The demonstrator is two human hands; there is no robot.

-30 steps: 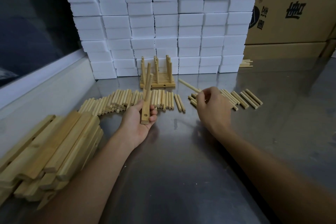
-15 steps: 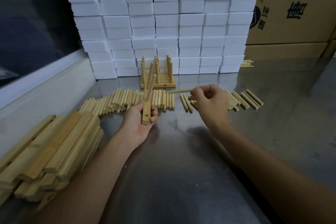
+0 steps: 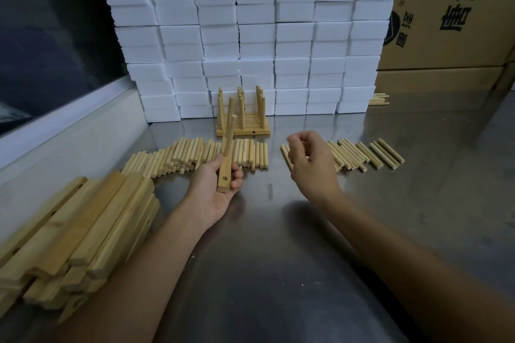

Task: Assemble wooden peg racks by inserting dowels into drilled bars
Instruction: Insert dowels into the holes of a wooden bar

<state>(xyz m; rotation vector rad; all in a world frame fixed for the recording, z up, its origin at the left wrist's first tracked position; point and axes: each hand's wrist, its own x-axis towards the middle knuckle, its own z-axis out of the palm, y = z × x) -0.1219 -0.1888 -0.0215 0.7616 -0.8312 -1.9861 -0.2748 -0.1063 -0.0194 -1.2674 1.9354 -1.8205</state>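
My left hand (image 3: 214,189) grips the near end of a drilled wooden bar (image 3: 224,175), which is tilted up and away from me. Two dowels (image 3: 230,131) stand in the bar's far holes, and the near hole is open. My right hand (image 3: 309,164) hovers to the right of the bar, above the table, with thumb and fingers curled in a pinch. The dowel it picked up is hidden inside the fingers. Loose dowels lie in a left row (image 3: 195,156) and a right row (image 3: 362,154).
A finished peg rack (image 3: 242,129) stands behind the dowels, against a wall of white foam blocks (image 3: 250,36). Drilled bars are stacked at the front left (image 3: 69,237). Cardboard boxes (image 3: 446,22) stand at the back right, with a few more dowels (image 3: 379,99) beside them. The table (image 3: 278,259) is steel.
My right hand picked a dowel from the right row, lifted it and drew back toward the bar. The dowel, seen pointing left a moment ago, no longer shows. My left hand stayed put.
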